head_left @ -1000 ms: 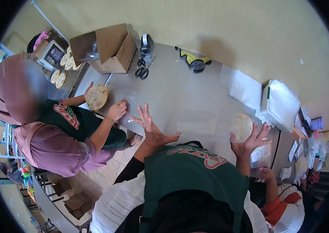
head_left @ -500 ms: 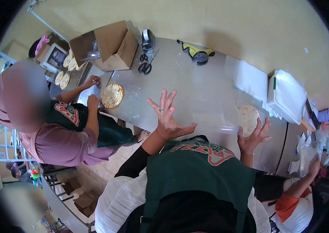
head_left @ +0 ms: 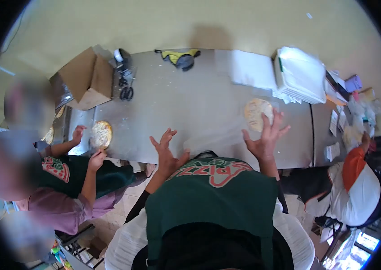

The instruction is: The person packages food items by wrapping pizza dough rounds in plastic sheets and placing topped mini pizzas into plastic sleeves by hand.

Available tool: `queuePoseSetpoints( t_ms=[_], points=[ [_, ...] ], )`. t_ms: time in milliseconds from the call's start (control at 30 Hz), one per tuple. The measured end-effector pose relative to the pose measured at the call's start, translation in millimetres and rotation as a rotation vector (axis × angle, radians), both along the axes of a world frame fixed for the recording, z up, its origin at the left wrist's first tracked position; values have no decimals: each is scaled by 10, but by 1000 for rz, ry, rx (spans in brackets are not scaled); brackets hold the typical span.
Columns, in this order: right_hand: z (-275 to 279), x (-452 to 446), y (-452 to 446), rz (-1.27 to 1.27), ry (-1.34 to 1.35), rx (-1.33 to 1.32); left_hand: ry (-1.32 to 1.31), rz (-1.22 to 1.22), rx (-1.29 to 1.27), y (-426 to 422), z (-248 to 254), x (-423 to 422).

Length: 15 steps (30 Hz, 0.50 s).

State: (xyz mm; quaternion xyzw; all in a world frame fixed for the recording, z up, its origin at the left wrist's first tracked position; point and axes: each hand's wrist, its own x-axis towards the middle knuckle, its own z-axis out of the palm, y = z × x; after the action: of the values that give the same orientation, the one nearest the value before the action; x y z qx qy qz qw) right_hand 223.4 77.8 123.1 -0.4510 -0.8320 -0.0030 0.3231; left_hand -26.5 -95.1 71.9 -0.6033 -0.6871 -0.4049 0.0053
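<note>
My left hand is held over the near edge of the metal table with its fingers spread, holding nothing I can see. My right hand is also open, its fingers apart at the near edge of a pale round pizza. Whether its fingertips touch the pizza or hover above it, I cannot tell. Between my hands a faint clear plastic film shows on the tabletop, blurred.
A co-worker at left has a hand by another pizza. Behind it stand a cardboard box, a tape dispenser and scissors. White sheets and a white basket lie at back right; another person stands at right.
My view has shifted, so the table sits further left. My right hand has come to the pizza's near edge; my left hand stays spread. The co-worker's hand has moved to the left pizza.
</note>
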Motion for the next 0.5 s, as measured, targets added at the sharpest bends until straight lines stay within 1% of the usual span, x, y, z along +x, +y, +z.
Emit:
queuePoseSetpoints(
  t_ms=[33,133,233,333,367,433,467,500],
  points=[
    [-2,-2,9,21,-26,-28,-66,-19,64,7,-29,33],
    [-93,-4,35,109,-86,-166,-70,-57,-31,4,-74,20],
    [-188,-27,11,225,-115,-273,-211,-105,-37,49,-86,43],
    [-280,-4,13,439,-118,-502,-185,-220,-76,96,23,81],
    [-289,-15,-3,427,-120,-512,-265,-199,-104,101,-5,99],
    [-267,-69,-20,410,-125,-528,-243,-208,-45,168,-33,71],
    [-232,-91,-18,399,-70,-475,-233,-210,-16,205,-40,62],
    [-182,-112,-12,386,-15,-420,-277,-197,-32,254,51,71]
  ],
)
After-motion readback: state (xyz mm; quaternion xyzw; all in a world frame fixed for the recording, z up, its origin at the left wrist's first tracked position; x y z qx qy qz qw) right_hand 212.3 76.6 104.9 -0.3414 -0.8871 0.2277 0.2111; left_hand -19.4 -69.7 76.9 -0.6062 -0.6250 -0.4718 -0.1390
